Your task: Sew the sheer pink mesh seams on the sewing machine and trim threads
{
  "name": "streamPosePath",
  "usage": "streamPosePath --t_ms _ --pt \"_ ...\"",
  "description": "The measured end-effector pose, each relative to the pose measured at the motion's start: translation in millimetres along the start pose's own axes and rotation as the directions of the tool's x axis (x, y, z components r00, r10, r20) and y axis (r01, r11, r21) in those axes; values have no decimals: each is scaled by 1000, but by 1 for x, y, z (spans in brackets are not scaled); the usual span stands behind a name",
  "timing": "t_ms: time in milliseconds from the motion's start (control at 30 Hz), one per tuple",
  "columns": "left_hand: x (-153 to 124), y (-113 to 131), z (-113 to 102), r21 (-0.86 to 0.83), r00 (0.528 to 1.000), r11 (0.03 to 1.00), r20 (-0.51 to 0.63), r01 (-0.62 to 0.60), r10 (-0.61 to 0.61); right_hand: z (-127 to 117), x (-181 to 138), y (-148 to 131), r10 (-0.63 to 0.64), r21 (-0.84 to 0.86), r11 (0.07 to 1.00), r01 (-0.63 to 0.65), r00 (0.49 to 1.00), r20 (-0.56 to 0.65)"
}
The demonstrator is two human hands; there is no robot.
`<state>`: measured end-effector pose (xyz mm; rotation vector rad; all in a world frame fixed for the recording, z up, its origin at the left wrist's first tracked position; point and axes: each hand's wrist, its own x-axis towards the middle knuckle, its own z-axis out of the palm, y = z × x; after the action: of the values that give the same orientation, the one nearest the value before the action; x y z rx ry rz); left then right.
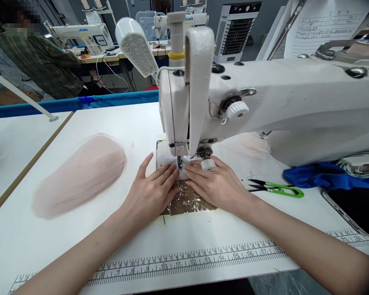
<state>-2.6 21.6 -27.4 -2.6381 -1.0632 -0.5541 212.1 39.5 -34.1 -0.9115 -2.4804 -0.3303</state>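
My left hand [156, 189] lies flat just left of the sewing machine's presser foot [180, 162], its fingers stretched out and one spread away. On the other side, my right hand [217, 183] rests palm down, fingertips close to the foot and partly behind a white knob. Between the fingertips is a small pale, sheer patch [182, 175]; whether it is fabric under my fingers I cannot tell. Brown, shiny tape [192, 200] covers the machine bed below my hands. The white sewing machine [283, 86] reaches in from the right.
Sheer pink fabric [83, 176] lies at left, with more sheer fabric [253, 145] behind my right hand. Green thread snips [283, 190], a blue cloth [320, 176] and a phone [356, 209] lie at right. A printed ruler [184, 262] crosses the front edge. A person [37, 57] sits beyond.
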Motion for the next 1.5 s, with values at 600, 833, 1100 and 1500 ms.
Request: streamPosePath --t_ms 600,833,1100,1500 --pt "0 -3 1 11 1000 1000 -11 29 -29 0 1 -1 5 -12 1000 -5 1000 5" --pt "-1 -4 -6 128 1000 991 -5 30 -30 -4 2 0 25 8 1000 -25 1000 -7" --pt "6 -4 -19 21 993 1000 -114 1 1 -12 2 -15 -56 102 993 61 997 -56" --pt "5 -11 -12 -194 1000 981 -12 8 -10 -15 -2 -22 -15 120 993 12 1000 20"
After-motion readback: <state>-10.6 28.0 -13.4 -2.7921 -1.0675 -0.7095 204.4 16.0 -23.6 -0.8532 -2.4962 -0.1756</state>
